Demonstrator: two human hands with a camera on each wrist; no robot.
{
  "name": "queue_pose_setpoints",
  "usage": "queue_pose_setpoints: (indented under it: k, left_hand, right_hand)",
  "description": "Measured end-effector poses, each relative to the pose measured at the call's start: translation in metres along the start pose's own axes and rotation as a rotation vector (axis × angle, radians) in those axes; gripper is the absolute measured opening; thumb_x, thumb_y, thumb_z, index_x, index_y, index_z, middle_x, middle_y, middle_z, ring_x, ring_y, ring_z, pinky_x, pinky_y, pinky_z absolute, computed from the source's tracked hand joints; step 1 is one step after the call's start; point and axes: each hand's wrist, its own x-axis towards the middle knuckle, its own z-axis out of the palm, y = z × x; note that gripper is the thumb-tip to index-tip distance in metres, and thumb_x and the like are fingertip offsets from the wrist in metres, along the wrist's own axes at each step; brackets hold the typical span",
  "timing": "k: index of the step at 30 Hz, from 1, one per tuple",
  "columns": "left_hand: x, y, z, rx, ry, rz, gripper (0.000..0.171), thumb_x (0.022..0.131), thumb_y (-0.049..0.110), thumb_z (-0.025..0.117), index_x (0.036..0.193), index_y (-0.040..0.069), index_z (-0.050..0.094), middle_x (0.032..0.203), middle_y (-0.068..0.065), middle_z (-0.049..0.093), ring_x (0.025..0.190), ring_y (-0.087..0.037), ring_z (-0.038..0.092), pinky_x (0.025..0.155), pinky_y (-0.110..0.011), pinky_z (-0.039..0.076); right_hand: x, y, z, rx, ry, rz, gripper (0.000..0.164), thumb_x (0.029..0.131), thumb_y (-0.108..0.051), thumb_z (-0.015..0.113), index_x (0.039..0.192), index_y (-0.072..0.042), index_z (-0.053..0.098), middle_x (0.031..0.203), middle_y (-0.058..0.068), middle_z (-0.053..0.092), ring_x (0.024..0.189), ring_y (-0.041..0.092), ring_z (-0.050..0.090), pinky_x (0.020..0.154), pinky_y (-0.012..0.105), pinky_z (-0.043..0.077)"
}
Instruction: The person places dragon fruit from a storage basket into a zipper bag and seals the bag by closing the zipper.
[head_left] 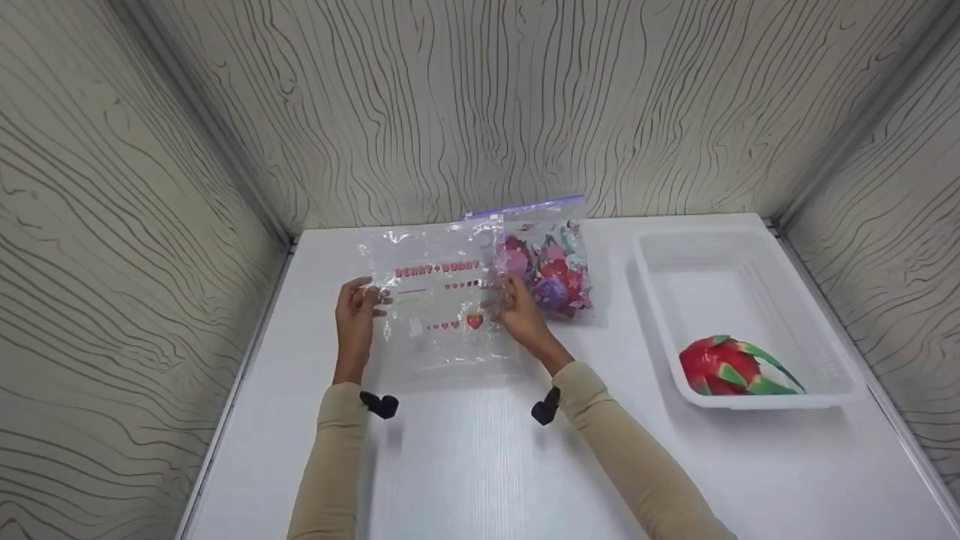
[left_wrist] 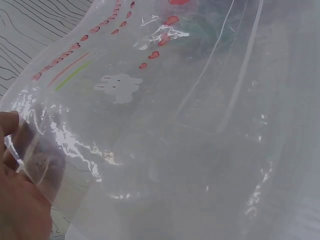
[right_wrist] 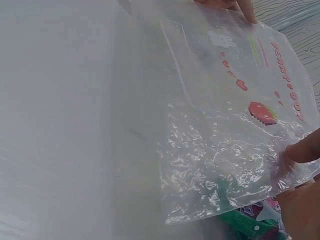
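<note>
A clear plastic zip bag [head_left: 442,345] printed with red lettering, hearts, a strawberry and a white bunny is held up above the table between both hands. My left hand [head_left: 355,311] pinches its left edge; in the left wrist view the fingers show through the film behind it. On the opposite edge my right hand [head_left: 523,315] grips the bag with the thumb [right_wrist: 302,148] in front. Through the film no contents can be made out. Behind the right hand stands a second zip bag [head_left: 559,262] with a purple seal, full of red, pink and purple pieces, partly hidden by the clear bag.
On the right of the white table [head_left: 465,457] stands a white plastic basket [head_left: 645,315]. A red and green dragon fruit [head_left: 724,367] lies at its near end. Wood-grain patterned panels [head_left: 480,105] enclose the table at the back and sides.
</note>
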Motion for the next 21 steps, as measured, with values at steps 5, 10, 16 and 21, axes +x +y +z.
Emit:
queue_pose_setpoints:
  k: [5,10,16,21]
  left_hand:
    - [0.001,0.002,0.004,-0.013,0.005,0.004,0.027,0.112,0.021,0.056,0.135,0.006,0.055,0.118,-0.019,0.073,0.103,-0.022,0.071,0.083,-0.027,0.059]
    - [-0.001,0.008,0.007,-0.025,-0.013,0.0,0.027,0.113,0.018,0.054,0.136,0.003,0.052,0.131,-0.027,0.068,0.118,-0.04,0.069,0.085,-0.025,0.06]
    - [0.001,0.009,0.008,-0.04,-0.044,0.052,0.03,0.111,0.024,0.057,0.133,0.003,0.054,0.129,-0.022,0.071,0.114,-0.029,0.073,0.095,-0.039,0.062]
    - [0.004,0.01,0.009,-0.038,-0.064,0.069,0.03,0.112,0.025,0.057,0.132,0.002,0.054,0.125,-0.02,0.073,0.11,-0.024,0.074,0.093,-0.038,0.061]
  right_hand:
    - [0.002,-0.003,-0.006,0.054,0.02,-0.007,0.073,0.087,0.01,0.061,0.154,-0.01,0.04,0.163,0.02,0.045,0.152,0.044,0.044,0.121,0.062,0.043]
    - [0.003,-0.007,-0.011,0.108,0.027,0.005,0.062,0.095,-0.003,0.067,0.152,-0.01,0.045,0.158,0.019,0.052,0.147,0.042,0.051,0.118,0.057,0.048]
    - [0.006,-0.01,-0.014,0.162,0.03,-0.05,0.041,0.101,-0.006,0.064,0.139,0.001,0.048,0.151,0.024,0.056,0.139,0.039,0.059,0.11,0.049,0.056]
    - [0.005,-0.012,-0.018,0.093,0.042,-0.023,0.037,0.107,-0.02,0.064,0.136,-0.001,0.051,0.141,0.019,0.061,0.131,0.035,0.062,0.112,0.05,0.054]
